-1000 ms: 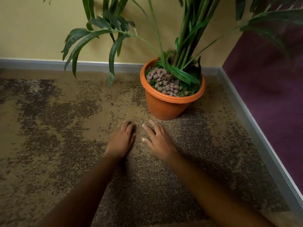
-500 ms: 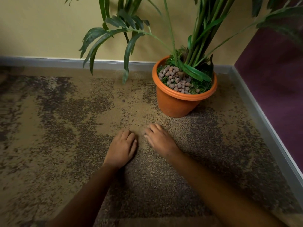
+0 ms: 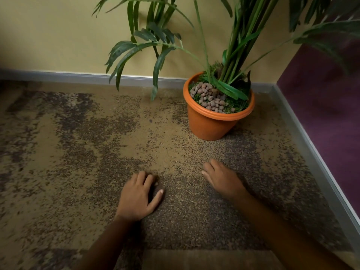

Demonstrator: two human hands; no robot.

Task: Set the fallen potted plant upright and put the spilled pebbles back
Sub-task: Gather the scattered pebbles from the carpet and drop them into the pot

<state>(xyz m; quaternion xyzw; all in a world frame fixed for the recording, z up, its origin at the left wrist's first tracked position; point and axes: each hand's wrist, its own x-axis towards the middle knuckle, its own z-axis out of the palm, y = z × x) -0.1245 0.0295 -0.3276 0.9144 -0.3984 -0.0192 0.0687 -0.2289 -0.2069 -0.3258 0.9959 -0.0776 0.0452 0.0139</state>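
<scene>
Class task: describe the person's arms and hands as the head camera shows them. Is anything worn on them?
Both forearms are bare, with no sleeves in view. The left hand and the right hand wear no gloves; no rings, watch or bracelets are visible.

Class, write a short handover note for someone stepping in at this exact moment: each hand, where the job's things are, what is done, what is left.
Left hand: palm down on the carpet, holding nothing.
Right hand: also flat on the carpet, empty.
Pot: upright in the corner, plant standing.
Pebbles: heaped inside the pot.
Done: plant righted, pebbles back.
Left: one small dark speck left of the pot may be a stray pebble; check it.
</scene>
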